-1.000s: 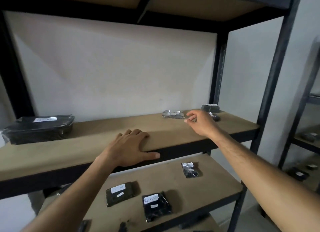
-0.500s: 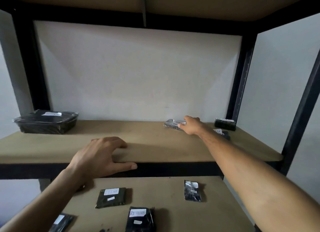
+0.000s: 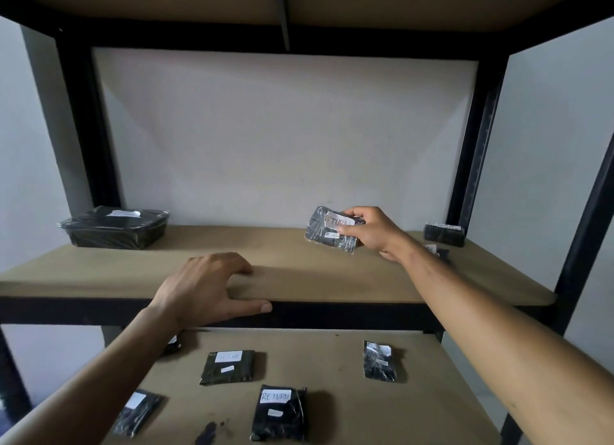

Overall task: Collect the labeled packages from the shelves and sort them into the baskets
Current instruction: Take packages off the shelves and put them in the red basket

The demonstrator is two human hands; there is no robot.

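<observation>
My right hand (image 3: pixel 373 233) grips a small black plastic-wrapped package (image 3: pixel 329 230) with a white label reading RETURN, tilted up just above the upper shelf (image 3: pixel 299 278). My left hand (image 3: pixel 206 288) rests flat on that shelf's front edge, thumb against the black rail, holding nothing. A black lidded container (image 3: pixel 114 227) with a white label sits at the shelf's back left. A small labeled black box (image 3: pixel 443 233) stands at the back right, with another small package (image 3: pixel 437 250) partly hidden behind my right forearm.
The lower shelf (image 3: pixel 332 361) carries several flat black labeled packages, among them one marked RETURN (image 3: pixel 279 413), one at centre left (image 3: pixel 229 366) and one to the right (image 3: pixel 380 361). Black metal uprights (image 3: pixel 475 138) frame the shelving. A white wall stands behind.
My right hand closed on the package lying on the upper shelf and lifted and tilted it so its label faces me. My left hand stayed on the shelf edge.
</observation>
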